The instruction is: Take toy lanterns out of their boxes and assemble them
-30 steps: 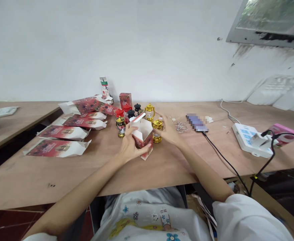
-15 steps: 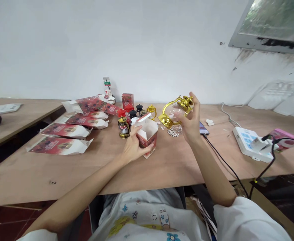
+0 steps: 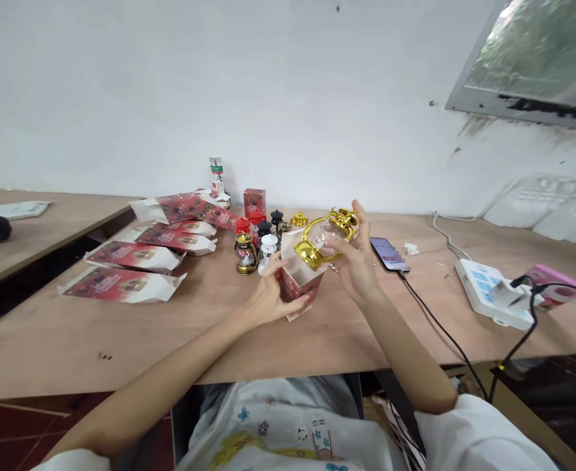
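My left hand (image 3: 273, 297) is wrapped round a red printed carton (image 3: 304, 288), tilted with its open top up and to the right. My right hand (image 3: 359, 261) grips a clear-bodied gold lantern (image 3: 310, 255) by its top and side, tipped so its base points down and left. That base is at the carton's mouth; whether it touches the rim I cannot tell. Just behind my left hand stand a white lantern (image 3: 268, 250), a black-and-gold lantern (image 3: 245, 255) and a red lantern (image 3: 242, 226). Another gold lantern (image 3: 298, 218) is partly hidden behind the carton.
Flattened red cartons (image 3: 126, 284) lie on the left of the table. A closed red box (image 3: 254, 201) stands at the back. On the right are a phone (image 3: 389, 254) with a black cable, a white power strip (image 3: 494, 294) and a pink box (image 3: 558, 284).
My right hand has brought the gold lantern left and down to the carton's mouth. The carton has shifted slightly right in my left hand, uncovering the white lantern.
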`<state>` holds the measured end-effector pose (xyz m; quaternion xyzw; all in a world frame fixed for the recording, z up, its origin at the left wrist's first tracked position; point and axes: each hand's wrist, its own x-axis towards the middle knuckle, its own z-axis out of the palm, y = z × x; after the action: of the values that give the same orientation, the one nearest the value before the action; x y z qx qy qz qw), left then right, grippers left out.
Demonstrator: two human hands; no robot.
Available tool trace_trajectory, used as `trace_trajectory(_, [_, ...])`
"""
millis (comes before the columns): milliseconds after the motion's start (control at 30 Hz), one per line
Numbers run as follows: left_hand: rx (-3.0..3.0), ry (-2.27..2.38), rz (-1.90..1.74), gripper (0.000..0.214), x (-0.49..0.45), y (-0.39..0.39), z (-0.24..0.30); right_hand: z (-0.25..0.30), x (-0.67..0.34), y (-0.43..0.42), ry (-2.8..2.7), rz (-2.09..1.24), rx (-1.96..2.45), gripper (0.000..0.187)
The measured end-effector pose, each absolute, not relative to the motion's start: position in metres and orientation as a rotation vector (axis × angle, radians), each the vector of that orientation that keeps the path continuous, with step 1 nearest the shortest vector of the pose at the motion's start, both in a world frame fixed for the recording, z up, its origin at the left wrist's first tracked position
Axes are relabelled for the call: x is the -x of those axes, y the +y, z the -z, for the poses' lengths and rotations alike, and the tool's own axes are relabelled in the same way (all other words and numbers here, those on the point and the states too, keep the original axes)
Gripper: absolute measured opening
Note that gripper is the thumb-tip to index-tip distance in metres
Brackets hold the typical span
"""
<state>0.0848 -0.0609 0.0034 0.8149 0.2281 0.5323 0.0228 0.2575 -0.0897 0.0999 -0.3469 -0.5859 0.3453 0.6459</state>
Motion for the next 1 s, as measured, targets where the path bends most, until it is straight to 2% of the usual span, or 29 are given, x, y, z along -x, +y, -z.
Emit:
trace_trajectory(133, [-2.406, 0.829, -1.544, 0.085, -0.083, -0.059, 0.005, -0.096, -0.26, -0.085, -1.463, -0.759, 0.805, 0.074])
trace_trajectory(200, [-2.376, 0.859, -1.489, 0.084, -0.082, -0.059, 0.007, -0.096, -0.259, -0.088, -1.598, -0.732, 0.817, 0.073])
trace_trajectory(533, [-2.432, 0.758, -1.433, 0.086, -0.081, -0.063, -0.006, -0.098, -0.255, -0.093, -1.961, -0.491, 1.025, 0.019])
trace_trajectory(600, [-2.476, 0.759, -1.38, 0.085, -0.081, -0.066, -0.011, -0.098, -0.257, -0.092, -2.025, -0.48, 1.018, 0.013])
trace_trajectory(733, [-2.545, 0.836, -1.229, 0.078, -0.081, -0.071, -0.02, -0.098, -0.26, -0.091, -2.112, -0.39, 1.03, 0.022])
trace_trajectory(900, [-2.551, 0.827, -1.181, 0.077, -0.081, -0.073, -0.024, -0.101, -0.261, -0.09, -2.283, -0.294, 0.953, 0.015])
trace_trajectory(1000, [-2.539, 0.801, -1.204, 0.074, -0.079, -0.071, -0.026, -0.102, -0.263, -0.089, -2.263, -0.32, 0.933, 0.023])
